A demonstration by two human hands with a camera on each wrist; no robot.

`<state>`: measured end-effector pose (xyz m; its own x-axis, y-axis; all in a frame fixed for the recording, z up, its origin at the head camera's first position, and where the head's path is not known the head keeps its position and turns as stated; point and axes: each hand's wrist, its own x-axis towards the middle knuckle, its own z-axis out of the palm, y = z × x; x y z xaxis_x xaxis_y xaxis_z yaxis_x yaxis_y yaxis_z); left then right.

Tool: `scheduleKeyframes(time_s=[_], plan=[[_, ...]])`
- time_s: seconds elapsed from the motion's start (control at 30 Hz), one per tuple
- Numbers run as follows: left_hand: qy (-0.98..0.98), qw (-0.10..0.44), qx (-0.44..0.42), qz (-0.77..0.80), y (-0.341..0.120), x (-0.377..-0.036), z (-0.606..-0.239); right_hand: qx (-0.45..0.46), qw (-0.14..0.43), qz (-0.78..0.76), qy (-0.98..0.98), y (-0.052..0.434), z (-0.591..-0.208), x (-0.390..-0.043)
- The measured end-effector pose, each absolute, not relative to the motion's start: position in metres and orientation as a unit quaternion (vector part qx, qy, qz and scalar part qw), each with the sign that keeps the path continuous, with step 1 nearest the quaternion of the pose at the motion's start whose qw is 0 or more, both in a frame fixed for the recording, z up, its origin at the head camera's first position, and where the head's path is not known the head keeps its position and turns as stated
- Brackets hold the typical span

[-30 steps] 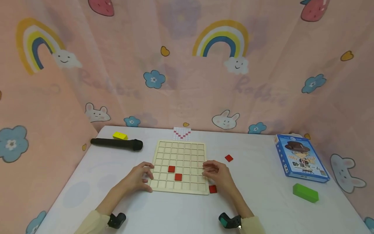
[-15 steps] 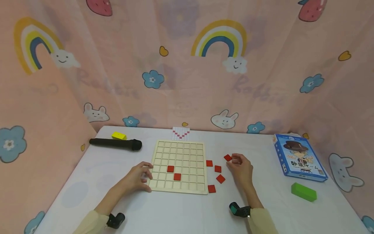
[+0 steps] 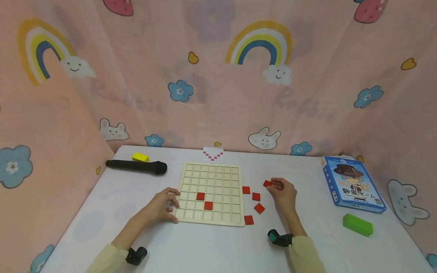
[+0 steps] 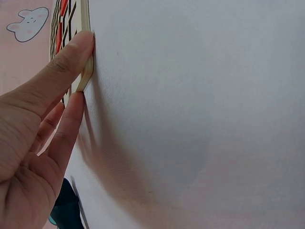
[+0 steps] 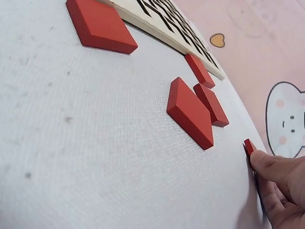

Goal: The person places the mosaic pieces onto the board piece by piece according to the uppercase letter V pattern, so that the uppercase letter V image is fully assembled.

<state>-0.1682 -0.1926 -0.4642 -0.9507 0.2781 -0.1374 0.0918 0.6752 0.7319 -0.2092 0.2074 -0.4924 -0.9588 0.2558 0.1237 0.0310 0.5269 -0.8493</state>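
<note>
A pale, gridded board [image 3: 223, 192] lies flat, its left edge touched by the left hand [image 3: 161, 207], with two red tiles [image 3: 208, 206] in diagonally adjoining cells. Four loose red squares [image 3: 259, 208] lie scattered just right of it; beyond them, the right hand [image 3: 284, 194] holds another tile [image 3: 267, 183] at its fingertips.

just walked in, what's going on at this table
A person is working with a pale grid board and red squares. Their left hand touches the board near its near left corner, while their right hand pinches a red tile off to the board's right. Two placed tiles sit diagonally next to each other in the grid, and four loose tiles lie along its right side. A small card showing a red V lies beyond the board.
</note>
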Motion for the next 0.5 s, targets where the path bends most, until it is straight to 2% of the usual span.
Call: scheduleKeyframes(time_s=[0.5], plan=[[0.903, 0.119, 0.102, 0.400, -0.1930, -0.1662, -0.4622, -0.082, 0.051, 0.484, -0.870, 0.2023, -0.4837, -0.2060]])
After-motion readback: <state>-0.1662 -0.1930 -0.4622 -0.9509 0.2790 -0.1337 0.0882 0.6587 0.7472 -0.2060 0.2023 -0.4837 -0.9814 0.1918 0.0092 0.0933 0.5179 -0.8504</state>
